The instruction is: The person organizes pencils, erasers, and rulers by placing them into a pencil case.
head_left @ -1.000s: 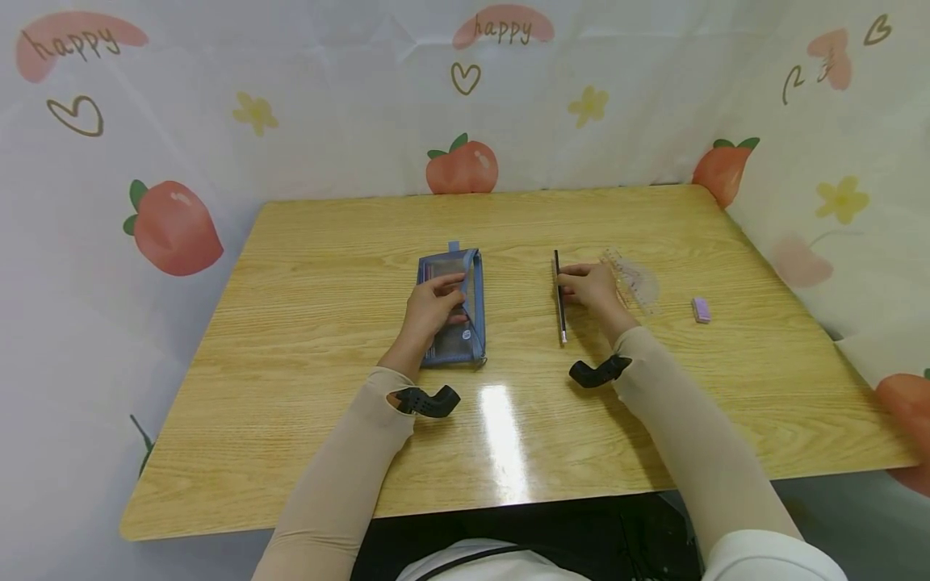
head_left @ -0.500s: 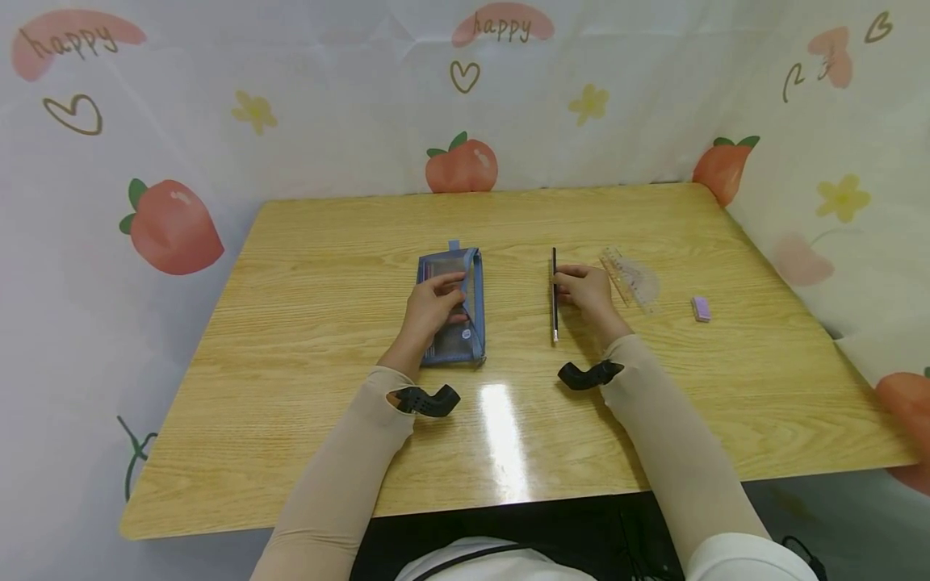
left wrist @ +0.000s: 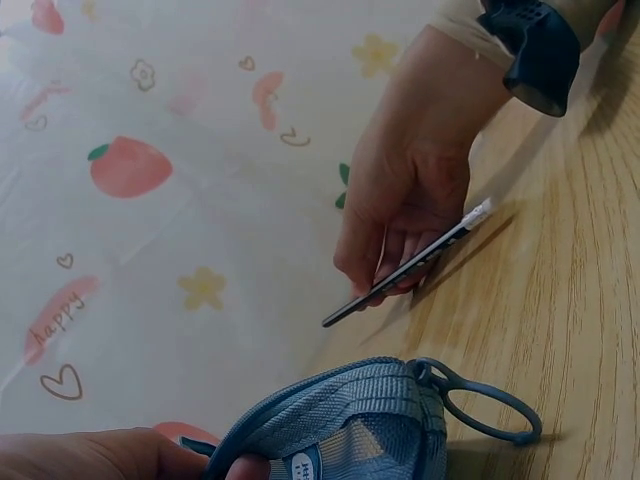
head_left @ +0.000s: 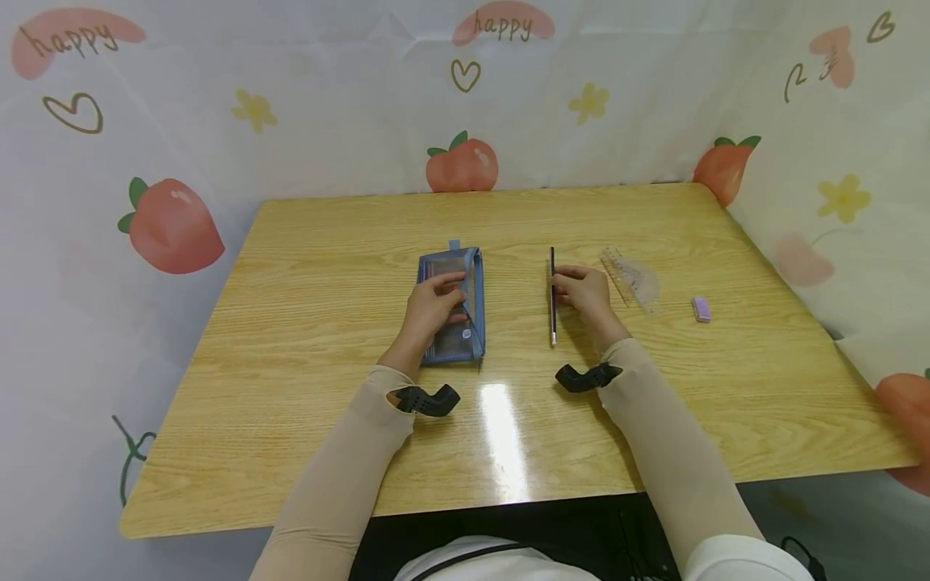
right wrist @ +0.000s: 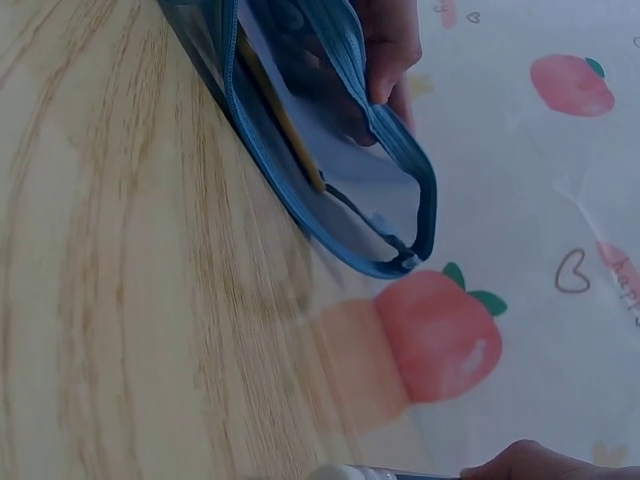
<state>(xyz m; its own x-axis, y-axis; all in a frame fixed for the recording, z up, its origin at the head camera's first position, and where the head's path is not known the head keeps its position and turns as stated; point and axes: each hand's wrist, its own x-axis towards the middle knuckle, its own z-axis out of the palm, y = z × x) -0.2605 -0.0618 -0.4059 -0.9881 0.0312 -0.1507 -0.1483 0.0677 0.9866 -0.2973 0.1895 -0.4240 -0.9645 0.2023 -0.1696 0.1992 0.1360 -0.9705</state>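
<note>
pinching one lip of the pouch (head_left: 450, 349) on the tabletop (head_left: 305, 339), left hand (head_left: 430, 311), seemingly so the mouth gapes rightward. right hand (head_left: 587, 292) pinches the pencil (head_left: 553, 319) about mid-length, likely for balance, white end toward the near edge. gap between pouch and pencil leaves sideways room; ruler (head_left: 616, 276) and eraser (head_left: 701, 309) lie farther right.
</note>
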